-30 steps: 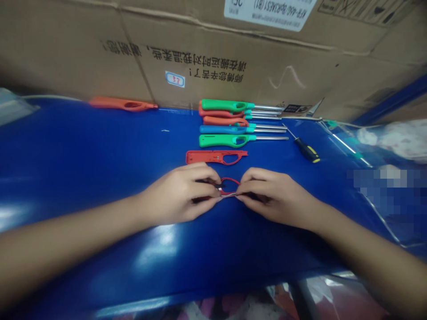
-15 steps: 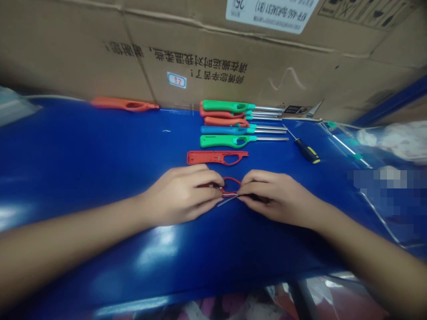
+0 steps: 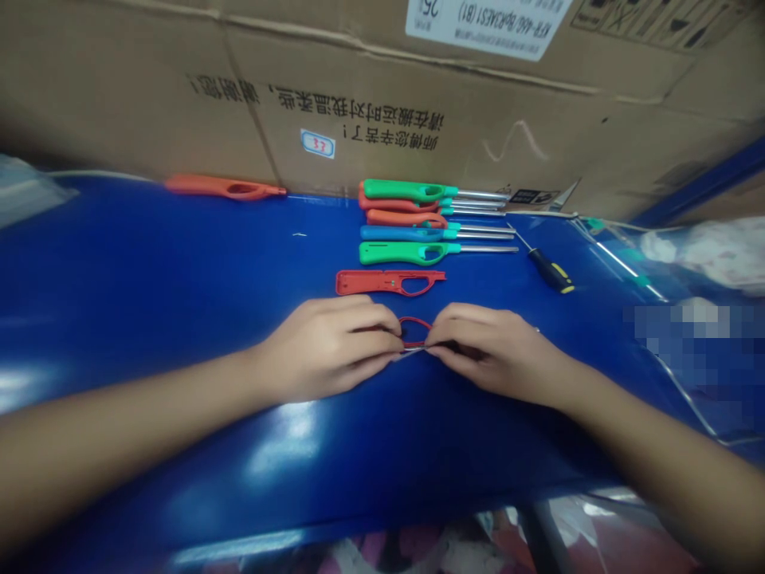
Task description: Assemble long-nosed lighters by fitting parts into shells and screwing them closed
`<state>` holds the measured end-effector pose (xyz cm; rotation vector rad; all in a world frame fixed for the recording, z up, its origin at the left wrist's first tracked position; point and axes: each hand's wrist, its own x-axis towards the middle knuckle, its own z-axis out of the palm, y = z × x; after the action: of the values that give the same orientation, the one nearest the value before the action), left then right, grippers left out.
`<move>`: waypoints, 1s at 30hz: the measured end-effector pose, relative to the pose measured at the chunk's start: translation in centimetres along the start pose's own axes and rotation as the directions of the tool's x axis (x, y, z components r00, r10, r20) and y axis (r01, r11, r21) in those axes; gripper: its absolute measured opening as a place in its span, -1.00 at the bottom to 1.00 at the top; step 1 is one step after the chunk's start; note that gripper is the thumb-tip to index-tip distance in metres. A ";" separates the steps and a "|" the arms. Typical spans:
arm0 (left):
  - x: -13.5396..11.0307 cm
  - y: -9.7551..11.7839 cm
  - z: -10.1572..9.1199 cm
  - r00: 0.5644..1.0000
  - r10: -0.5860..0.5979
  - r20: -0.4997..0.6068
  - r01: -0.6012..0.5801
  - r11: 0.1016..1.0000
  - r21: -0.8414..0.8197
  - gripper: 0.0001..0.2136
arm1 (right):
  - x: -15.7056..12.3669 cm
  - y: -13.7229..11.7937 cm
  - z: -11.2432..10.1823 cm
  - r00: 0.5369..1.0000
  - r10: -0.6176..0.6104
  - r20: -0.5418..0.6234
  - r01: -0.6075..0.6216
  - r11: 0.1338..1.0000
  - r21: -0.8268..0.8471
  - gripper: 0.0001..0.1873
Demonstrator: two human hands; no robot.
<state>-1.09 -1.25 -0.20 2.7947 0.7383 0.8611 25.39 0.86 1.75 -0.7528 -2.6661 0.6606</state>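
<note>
My left hand is closed around the handle end of a red lighter casing half, hiding most of it. Only the casing's trigger loop shows between my two hands. At the loop's other end, the fingers of my right hand are pinched together around its edge. A thin pale strip or wire runs along the near side of the loop, between both sets of fingertips. Just beyond my hands, a second red casing half lies with its hollow inside facing up.
Several stick lighters with metal tubes lie stacked in a row farther back. Right of them rests a black and yellow screwdriver. An orange lighter handle lies against the cardboard box behind the blue table.
My fingertips have shifted slightly at the loop, and less of the pale strip sticks out below them. Everything else on the table stays in place.
</note>
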 end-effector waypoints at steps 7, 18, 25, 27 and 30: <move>0.5 0.0 -0.2 0.998 0.040 0.038 -0.040 0.999 0.014 -0.83 | 0.2 0.0 0.2 0.995 0.038 -0.093 -0.033 0.998 0.057 -0.95; 0.1 -0.2 0.0 0.999 0.014 0.033 -0.013 0.999 -0.030 -0.83 | 0.5 0.0 0.1 0.939 0.341 -0.048 -0.297 0.872 0.389 -0.92; 0.2 -0.1 0.1 1.000 0.004 0.016 -0.003 0.999 -0.048 -0.79 | 0.5 0.0 0.2 0.941 0.335 -0.036 -0.298 0.878 0.375 -0.91; 0.3 -0.1 0.1 1.000 0.025 0.018 -0.024 0.999 -0.038 -0.77 | 0.4 0.0 0.4 0.950 0.307 -0.053 -0.275 0.906 0.321 -0.90; 0.3 -0.2 0.0 0.998 0.047 0.036 -0.047 0.999 -0.010 -0.78 | 0.4 0.0 0.5 0.959 0.277 -0.058 -0.252 0.930 0.268 -0.90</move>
<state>-0.96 -0.90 -0.09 2.8227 0.6641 0.8167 24.90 0.89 1.38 -1.0486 -2.3505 0.9921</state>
